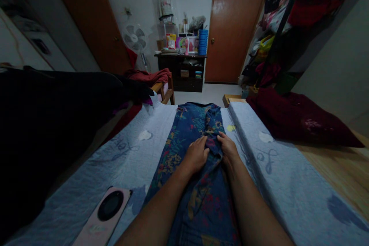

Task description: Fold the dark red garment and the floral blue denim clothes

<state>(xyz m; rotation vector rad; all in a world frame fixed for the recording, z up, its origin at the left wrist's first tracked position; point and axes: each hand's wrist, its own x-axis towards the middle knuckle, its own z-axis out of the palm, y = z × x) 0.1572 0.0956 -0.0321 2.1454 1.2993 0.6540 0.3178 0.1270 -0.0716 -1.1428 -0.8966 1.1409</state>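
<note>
A dark blue floral shirt (170,157) lies lengthwise on the bed, its collar end away from me. Part of it is folded over along the right side, with creases around my hands. My left hand (197,154) rests on the middle of the shirt, fingers stretched over the cloth and thumb apart. At the right edge, my right hand (228,149) has its fingers curled on the folded fabric, pinching it. Its fingertips are partly hidden by the cloth. My forearms cover some of the near part of the shirt.
A pink phone (100,217) lies on the light blue bedsheet (155,123) at left. Dark clothing (57,123) is heaped beyond it. A maroon pillow (300,119) sits at right. Past the bed stand a wooden chair (170,90), a fan (135,38) and a dark cabinet (180,71).
</note>
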